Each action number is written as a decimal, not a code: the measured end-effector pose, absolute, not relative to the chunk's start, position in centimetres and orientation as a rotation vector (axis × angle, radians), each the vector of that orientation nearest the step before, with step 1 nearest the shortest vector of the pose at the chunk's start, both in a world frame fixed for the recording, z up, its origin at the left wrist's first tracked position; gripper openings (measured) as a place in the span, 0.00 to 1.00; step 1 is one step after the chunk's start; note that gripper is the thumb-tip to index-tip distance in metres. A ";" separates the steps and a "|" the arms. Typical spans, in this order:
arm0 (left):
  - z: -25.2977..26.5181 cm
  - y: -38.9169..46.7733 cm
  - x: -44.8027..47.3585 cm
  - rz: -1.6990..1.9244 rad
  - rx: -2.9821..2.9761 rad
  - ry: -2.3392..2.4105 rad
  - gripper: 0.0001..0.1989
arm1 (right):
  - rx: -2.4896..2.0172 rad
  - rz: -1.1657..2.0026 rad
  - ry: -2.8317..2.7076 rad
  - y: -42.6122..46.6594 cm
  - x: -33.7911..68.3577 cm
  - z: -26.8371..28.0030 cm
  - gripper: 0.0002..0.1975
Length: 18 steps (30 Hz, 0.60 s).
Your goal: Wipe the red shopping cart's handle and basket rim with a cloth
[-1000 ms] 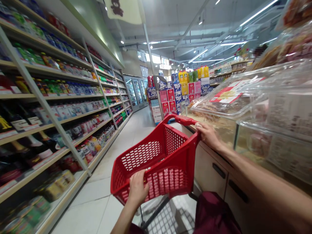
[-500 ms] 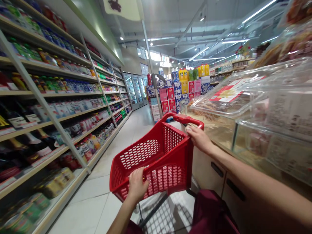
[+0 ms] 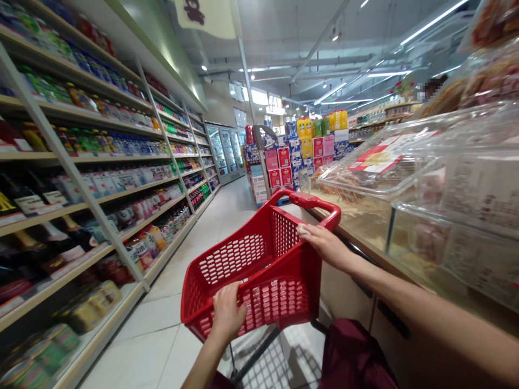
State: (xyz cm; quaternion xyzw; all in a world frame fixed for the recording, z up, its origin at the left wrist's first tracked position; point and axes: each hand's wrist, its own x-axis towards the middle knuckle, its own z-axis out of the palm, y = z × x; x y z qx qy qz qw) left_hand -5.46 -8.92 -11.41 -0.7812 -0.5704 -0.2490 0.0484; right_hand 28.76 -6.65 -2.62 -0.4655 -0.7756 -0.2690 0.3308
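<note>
A red plastic shopping cart [image 3: 284, 292] with perforated basket walls stands close in front of me, its handle at the far right end. My left hand [image 3: 227, 309] is closed over the near top rim of the basket, towards its left end. My right hand [image 3: 326, 246] grips the same rim near the right corner, just below the red handle [image 3: 314, 201]. Its fingertips reach over the inner side of the basket. The part of the basket floor that shows has nothing on it that I can make out.
Tall shelves [image 3: 101, 156] of bottles and cans line the left. To the right is a display counter with clear plastic food packages [image 3: 377, 154]. Stacked drink cartons [image 3: 284, 175] and a grey pole stand ahead. Glass-door fridges [image 3: 225, 148] are at the far end of the aisle.
My right hand has slid a little left and down, away from the handle onto the basket rim. My left hand keeps its hold, and the cart has barely shifted.
</note>
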 end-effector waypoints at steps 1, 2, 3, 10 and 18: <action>-11.3 -9.0 -5.5 -0.751 -2.382 -1.742 0.20 | -1.218 -0.700 -2.071 -6.7 28.7 -2.8 0.15; -11.3 -9.1 -5.5 -0.746 -2.384 -1.739 0.20 | -1.248 -0.700 -2.076 -6.6 29.1 -2.7 0.16; -11.3 -9.1 -5.5 -0.744 -2.385 -1.733 0.21 | -1.307 -0.704 -2.040 -6.4 29.7 -2.5 0.16; -11.8 -9.0 -5.4 -0.731 -2.397 -1.770 0.21 | -1.225 -0.696 -2.074 -6.6 28.0 -4.2 0.17; -1.8 -12.0 -5.5 -1.136 -2.800 -1.880 0.25 | -1.575 -0.682 -1.842 -5.8 30.1 -2.3 0.16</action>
